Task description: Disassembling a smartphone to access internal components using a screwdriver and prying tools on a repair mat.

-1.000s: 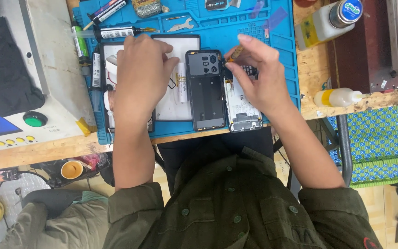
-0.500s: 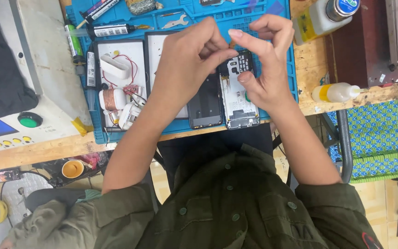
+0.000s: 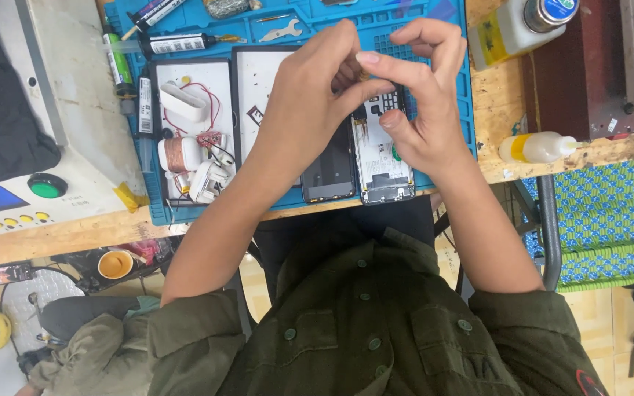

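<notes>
Wooden desk runs across the upper half of the frame, with a grey machine with a green button at the far left. Blue work mat covers the desk's upper middle. On the mat, left of centre, a white tray holds a small copper coil, red wires and white plastic parts. A second white tray sits just to its right, partly hidden by the left forearm. Black tubes and a green marker lie along the mat's upper left edge.

Lower centre of the mat: an open phone body with its insides showing, and just beside it on the left a dark phone back cover, both flat on the mat.

Both hands meet above the phone, upper centre of the frame. Left hand and right hand have fingers pinched together, tips touching around a tiny brownish part, too small to identify. Which hand actually grips it, cannot tell. Right thumb rests near the phone body's upper edge.

Upper right: a white bottle with a blue cap; below it a small squeeze bottle lying on its side at the desk edge.
</notes>
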